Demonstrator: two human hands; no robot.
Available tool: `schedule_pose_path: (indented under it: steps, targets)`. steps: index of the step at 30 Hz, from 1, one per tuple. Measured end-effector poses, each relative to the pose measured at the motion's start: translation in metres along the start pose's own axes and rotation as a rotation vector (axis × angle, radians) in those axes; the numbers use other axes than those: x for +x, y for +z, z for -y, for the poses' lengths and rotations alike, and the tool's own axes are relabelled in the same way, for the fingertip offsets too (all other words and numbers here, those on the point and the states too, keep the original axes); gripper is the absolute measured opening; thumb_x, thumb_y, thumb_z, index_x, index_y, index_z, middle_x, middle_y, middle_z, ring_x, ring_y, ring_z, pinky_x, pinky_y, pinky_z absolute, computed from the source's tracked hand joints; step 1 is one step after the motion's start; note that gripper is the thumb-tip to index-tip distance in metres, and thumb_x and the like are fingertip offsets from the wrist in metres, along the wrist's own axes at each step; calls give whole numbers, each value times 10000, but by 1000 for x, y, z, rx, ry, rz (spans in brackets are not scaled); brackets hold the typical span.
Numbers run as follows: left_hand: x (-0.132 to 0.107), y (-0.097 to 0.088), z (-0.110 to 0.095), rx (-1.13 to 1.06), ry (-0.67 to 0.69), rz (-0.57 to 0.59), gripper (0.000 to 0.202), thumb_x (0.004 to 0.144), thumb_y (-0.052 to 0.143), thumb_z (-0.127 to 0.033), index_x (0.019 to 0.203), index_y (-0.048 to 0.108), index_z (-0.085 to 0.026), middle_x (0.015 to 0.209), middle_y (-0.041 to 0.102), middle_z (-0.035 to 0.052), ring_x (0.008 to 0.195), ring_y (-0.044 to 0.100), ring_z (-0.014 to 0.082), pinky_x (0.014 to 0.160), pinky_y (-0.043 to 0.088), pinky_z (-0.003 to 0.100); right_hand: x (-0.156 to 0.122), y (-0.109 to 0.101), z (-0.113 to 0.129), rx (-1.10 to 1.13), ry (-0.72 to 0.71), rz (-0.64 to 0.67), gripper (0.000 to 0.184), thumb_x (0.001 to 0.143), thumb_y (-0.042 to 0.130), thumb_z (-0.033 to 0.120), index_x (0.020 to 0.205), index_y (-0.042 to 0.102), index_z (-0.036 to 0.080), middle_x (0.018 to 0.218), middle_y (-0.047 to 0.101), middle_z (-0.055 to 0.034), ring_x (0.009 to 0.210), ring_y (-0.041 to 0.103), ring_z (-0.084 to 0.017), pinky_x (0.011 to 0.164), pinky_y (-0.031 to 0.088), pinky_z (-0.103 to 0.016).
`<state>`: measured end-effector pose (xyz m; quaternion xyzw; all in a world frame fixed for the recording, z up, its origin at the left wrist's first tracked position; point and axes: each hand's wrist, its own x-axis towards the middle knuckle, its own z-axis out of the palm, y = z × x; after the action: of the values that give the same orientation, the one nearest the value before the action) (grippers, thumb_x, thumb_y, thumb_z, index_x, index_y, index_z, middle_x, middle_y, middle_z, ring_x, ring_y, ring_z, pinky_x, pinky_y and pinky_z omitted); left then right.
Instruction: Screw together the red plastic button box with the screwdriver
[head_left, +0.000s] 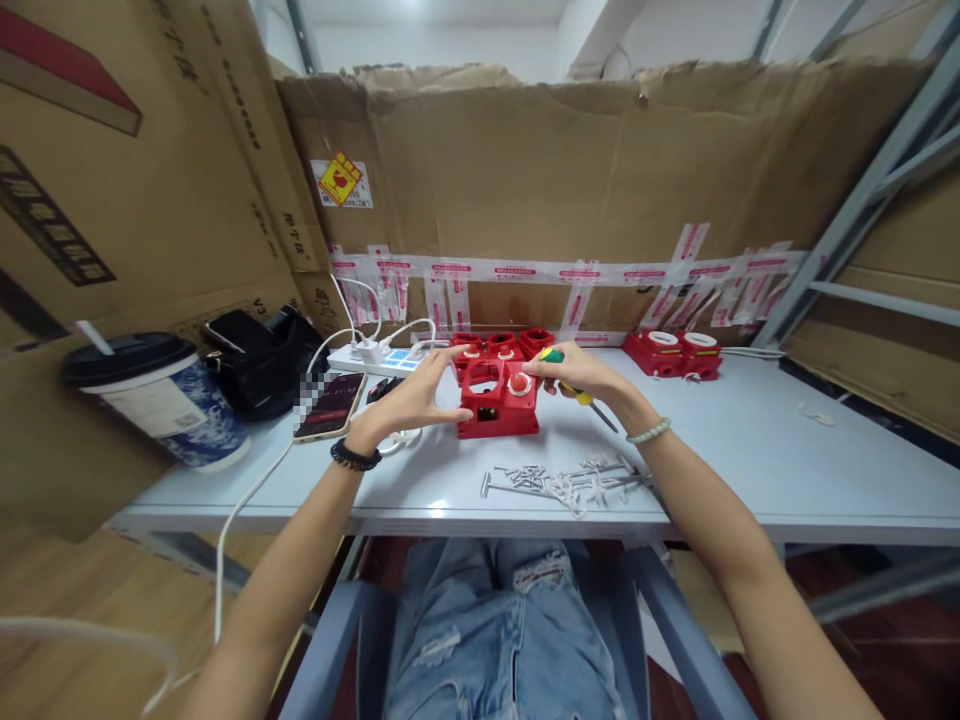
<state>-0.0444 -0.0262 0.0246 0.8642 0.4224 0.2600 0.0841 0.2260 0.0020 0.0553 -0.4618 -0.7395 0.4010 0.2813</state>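
Note:
A red plastic housing [499, 420] stands on the table in front of me, with a square opening on its left and a round red button in a white ring [519, 384] on its right. My left hand [420, 392] spans the housing's left side, thumb at the front corner and fingers toward the back. A screwdriver [581, 396] with a green and yellow handle lies across my right hand [589, 372], its shaft pointing down to the right, away from the housing. The right fingertips are at the housing's upper right edge; whether they touch it I cannot tell.
Loose screws [529, 478] and T-handled metal keys [600, 478] lie near the front edge. More red housings [506, 345] stand behind, others [664, 355] at right. Leftward are a power strip [405, 360], phone [330, 408], lidded cup [176, 405] and cables. Cardboard [510, 170] walls the back.

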Motion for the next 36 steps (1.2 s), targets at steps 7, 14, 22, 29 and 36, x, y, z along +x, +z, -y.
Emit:
schedule_pose_path:
  steps: [7, 14, 22, 29, 36]
  targets:
    - [17, 21, 8, -58, 16, 188, 721, 726, 675, -450, 1344, 378, -227, 1337, 476, 117, 1187, 484, 297, 966, 418, 441, 17, 4, -21, -189, 90, 89, 385, 696, 670, 520, 731, 649, 137, 612, 576, -12, 473, 450, -71, 351, 279, -205]
    - [18, 23, 9, -40, -50, 200, 653, 682, 694, -474, 1222, 447, -201, 1205, 503, 109, 1126, 503, 285, 928, 435, 427, 17, 5, -27, -302, -32, 146, 595, 722, 578, 650, 1059, 647, 165, 806, 643, -27, 555, 485, -84, 466, 394, -226]
    - [20, 27, 10, -89, -90, 247, 682, 696, 673, -507, 1232, 392, -194, 1249, 533, 145, 1122, 537, 286, 865, 467, 405, 24, 10, -39, -415, -205, 183, 873, 524, 786, 542, 1266, 525, 163, 1316, 536, -117, 1154, 519, -247, 982, 402, -350]
    - [29, 30, 9, -113, -22, 236, 677, 679, 695, -486, 1228, 424, -196, 1221, 570, 134, 1089, 569, 282, 906, 464, 428, 12, 8, -35, -575, -246, 111, 645, 549, 771, 439, 1115, 597, 183, 1115, 623, -85, 997, 565, -231, 847, 430, -328]
    - [38, 46, 2, -174, 50, 178, 751, 726, 673, -486, 1332, 357, -174, 1416, 413, 166, 1287, 438, 281, 1062, 366, 435, -16, -8, -39, -662, -153, 4, 537, 571, 746, 398, 1054, 617, 203, 932, 657, -43, 804, 570, -184, 680, 406, -276]
